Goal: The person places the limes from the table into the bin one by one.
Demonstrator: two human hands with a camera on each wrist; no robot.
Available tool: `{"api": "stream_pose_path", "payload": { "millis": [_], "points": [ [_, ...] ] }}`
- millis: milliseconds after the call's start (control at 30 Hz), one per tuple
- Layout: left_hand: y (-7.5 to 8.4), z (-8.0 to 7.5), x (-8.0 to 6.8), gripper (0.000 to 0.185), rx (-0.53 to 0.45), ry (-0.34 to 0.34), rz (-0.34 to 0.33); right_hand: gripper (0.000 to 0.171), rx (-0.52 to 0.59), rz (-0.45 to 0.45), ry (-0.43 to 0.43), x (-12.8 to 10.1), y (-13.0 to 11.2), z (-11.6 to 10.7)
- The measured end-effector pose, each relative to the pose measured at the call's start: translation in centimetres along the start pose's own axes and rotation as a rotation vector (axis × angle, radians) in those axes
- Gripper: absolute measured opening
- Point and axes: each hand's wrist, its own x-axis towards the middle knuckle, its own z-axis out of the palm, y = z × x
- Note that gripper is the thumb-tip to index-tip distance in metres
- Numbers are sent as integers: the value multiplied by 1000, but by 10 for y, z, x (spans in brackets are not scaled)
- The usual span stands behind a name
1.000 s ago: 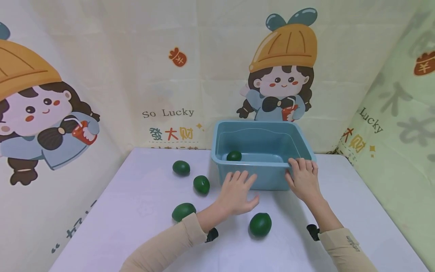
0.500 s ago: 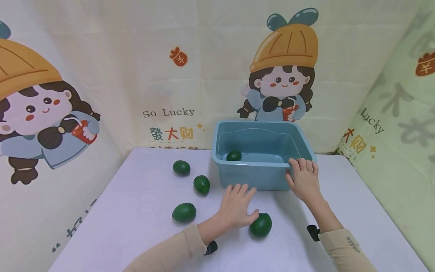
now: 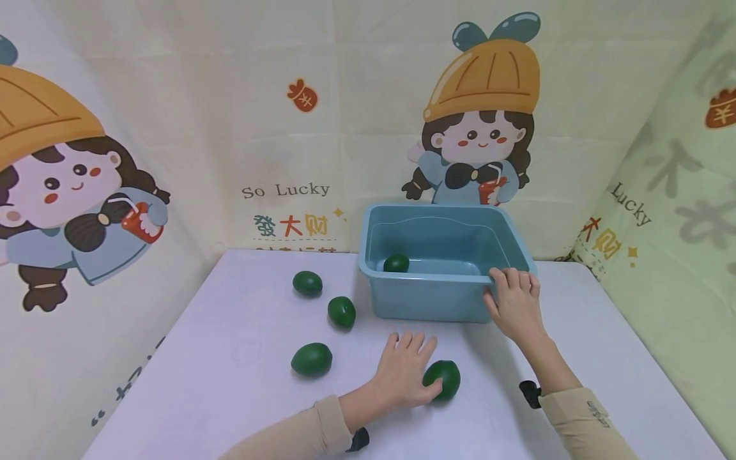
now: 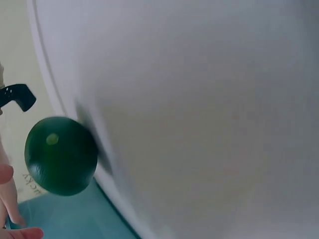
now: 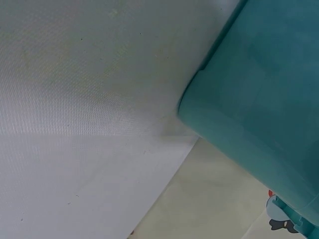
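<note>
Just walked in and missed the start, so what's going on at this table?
A person sits at a white table. Their left hand rests against a dark green avocado, thumb touching it, fingers fairly straight. Their right hand grips the near rim of a blue tub that holds one avocado. Three more avocados lie loose on the table, left of the tub.

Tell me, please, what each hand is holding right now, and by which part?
The right hand grips the blue tub by its near right rim corner. The left hand rests against the left side of a green avocado, not yet clasping it.
</note>
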Motion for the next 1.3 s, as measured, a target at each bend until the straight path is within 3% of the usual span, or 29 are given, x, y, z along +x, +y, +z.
{"api": "stream_pose_path", "payload": {
  "millis": [567,933,1300],
  "points": [
    [12,10,-7,65,57,-66,-4,34,8,-9,21,0,1,1],
    [16,12,-7,65,64,-113,5,36,-1,16,-11,0,1,1],
    [20,16,-9,68,72,-163,-29,35,3,7,2,-1,2,2]
  ]
}}
